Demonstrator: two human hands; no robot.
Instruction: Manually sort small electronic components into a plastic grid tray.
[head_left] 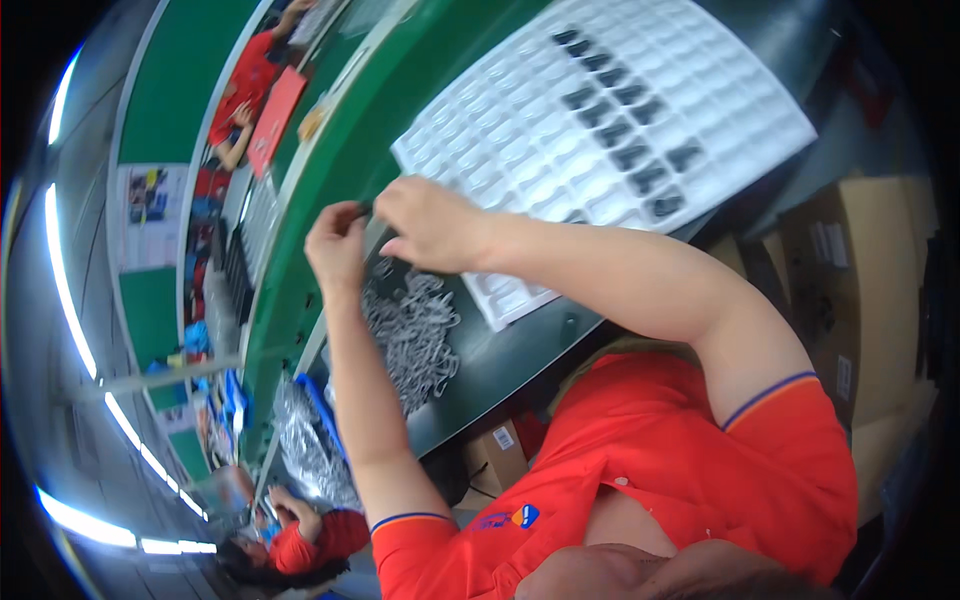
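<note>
My left hand and my right hand meet above a dark work table. Between their fingertips they pinch a small dark part. Just beneath the hands lies a heap of small grey metal pieces. A white moulded tray with many pockets lies beyond my right hand, and several dark parts sit in its far rows. My right forearm crosses the tray's near corner.
A green conveyor belt runs along the far side of the table. A blue bin of shiny pieces stands at the left. Cardboard boxes are stacked at the right. Other people in red shirts work at the top left and bottom left.
</note>
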